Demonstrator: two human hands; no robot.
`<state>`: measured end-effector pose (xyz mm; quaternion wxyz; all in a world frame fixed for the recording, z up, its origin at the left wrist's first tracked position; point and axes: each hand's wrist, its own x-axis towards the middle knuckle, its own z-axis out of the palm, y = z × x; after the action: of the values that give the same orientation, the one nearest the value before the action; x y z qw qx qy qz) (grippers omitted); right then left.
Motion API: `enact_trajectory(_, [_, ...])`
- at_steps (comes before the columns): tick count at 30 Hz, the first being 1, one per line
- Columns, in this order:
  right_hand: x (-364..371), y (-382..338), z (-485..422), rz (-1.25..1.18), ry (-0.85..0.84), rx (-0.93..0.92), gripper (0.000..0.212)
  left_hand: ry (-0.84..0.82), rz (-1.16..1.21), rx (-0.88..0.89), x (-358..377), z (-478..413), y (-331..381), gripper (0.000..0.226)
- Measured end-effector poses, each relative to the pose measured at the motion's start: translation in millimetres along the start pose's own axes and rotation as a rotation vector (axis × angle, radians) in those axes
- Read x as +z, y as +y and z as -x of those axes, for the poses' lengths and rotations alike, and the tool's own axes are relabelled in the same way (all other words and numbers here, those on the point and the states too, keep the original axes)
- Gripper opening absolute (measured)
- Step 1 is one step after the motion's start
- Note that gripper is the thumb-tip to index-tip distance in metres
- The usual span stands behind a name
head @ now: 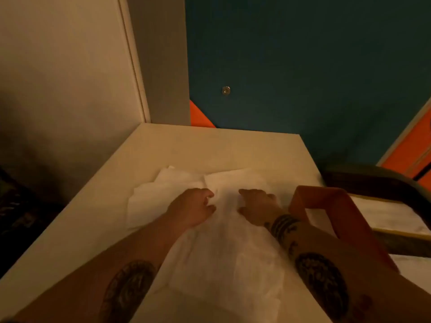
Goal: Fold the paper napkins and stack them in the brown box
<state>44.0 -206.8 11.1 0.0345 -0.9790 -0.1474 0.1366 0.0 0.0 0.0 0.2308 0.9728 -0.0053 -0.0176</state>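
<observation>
White paper napkins [224, 243] lie spread in a loose overlapping pile on a white table [186, 145]. My left hand [191, 207] rests palm down on the pile, fingers curled at a napkin's edge. My right hand [258, 207] lies flat on the napkins a short way to its right, fingers pointing left. The brown box [331, 206] stands open at the table's right edge, just right of my right wrist; my forearm hides its near part. Whether either hand pinches paper is unclear in the blur.
More crumpled napkins [163, 183] sit at the pile's far left. A wall and white door frame [137, 78] rise behind the table's left; a dark teal floor [303, 66] lies beyond. A chair with a white cushion [384, 215] stands to the right.
</observation>
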Motion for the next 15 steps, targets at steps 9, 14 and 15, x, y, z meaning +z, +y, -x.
enact_trajectory(9, [3.9, -6.1, 2.4, -0.127, -0.063, 0.144, 0.049, 0.065, 0.070, 0.047, 30.2, 12.0, -29.3, 0.068])
enact_trajectory(14, [-16.5, -14.3, 14.5, -0.319, -0.013, 0.128, 0.049, 0.221, 0.402, 0.000, 29.4, 11.7, -33.6, 0.048])
enact_trajectory(15, [-23.1, -17.6, 20.3, -0.397, 0.014, 0.131, 0.046, 0.246, 0.472, -0.036, 23.2, 11.6, -30.0, 0.043])
